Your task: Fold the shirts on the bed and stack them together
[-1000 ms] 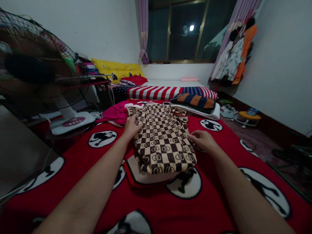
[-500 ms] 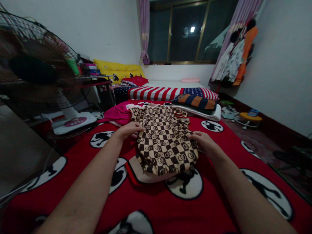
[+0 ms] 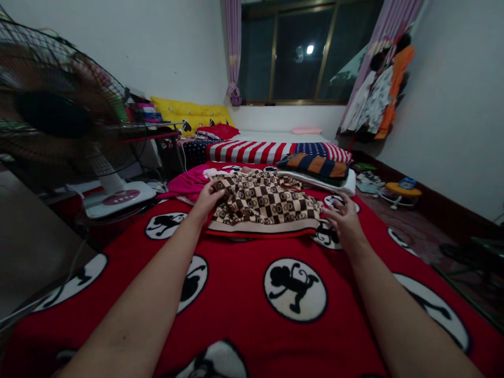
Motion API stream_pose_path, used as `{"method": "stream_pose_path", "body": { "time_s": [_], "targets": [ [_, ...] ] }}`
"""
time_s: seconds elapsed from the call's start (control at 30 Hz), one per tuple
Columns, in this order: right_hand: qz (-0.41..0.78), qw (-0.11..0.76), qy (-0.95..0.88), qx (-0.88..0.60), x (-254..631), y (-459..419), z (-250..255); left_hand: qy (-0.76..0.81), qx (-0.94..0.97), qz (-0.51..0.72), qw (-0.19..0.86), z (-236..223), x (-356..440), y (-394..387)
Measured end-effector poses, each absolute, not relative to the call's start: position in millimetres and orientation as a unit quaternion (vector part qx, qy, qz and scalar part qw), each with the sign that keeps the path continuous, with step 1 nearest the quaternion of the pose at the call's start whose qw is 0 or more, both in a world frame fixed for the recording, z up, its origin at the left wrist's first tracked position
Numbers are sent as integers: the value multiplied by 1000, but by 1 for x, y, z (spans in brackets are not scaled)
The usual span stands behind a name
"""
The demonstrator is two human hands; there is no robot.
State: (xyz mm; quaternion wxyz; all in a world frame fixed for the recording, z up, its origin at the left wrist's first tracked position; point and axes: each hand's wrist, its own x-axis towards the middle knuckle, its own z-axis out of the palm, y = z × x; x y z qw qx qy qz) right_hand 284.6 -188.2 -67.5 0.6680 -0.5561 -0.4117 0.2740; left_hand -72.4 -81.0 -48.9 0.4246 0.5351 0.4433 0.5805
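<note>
A brown-and-beige checked garment, printed with small round motifs, lies bunched on the red bedspread. Its pale lower band, edged in black and red, runs along the near side. At the garment's left edge is my left hand, fingertips touching the cloth, with thumb and fingers a little apart. Beside the right end of the garment, my right hand has its fingers spread and holds nothing. Just behind the garment on the left lies a bright pink cloth.
Folded clothes, striped orange and navy on top, sit on a white folded cloth at the back right. A fan stands on the left. Behind is another bed with a flag-patterned cover. A yellow stool stands on the floor.
The garment's near end has moved away from me, and it now lies shorter and wider, its band straight. My left hand went forward; my right hand moved outward, fingers spreading.
</note>
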Motion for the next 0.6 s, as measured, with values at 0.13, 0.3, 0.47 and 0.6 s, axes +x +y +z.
{"method": "stream_pose_path", "body": {
  "time_s": [0.13,0.3,0.47,0.6],
  "targets": [
    [235,530,-531,-619,275,-192,-68,518,662,499,209,-48,-70,-88],
    [148,342,-701,-607,266,-204,-65,428,805,236,336,-27,-71,-110],
    [77,342,-722,-597,274,-194,-81,406,877,129,223,-33,-64,-115],
    [93,474,-649,-587,275,-184,-84,408,881,138,193,-36,-60,-109]
  ]
}}
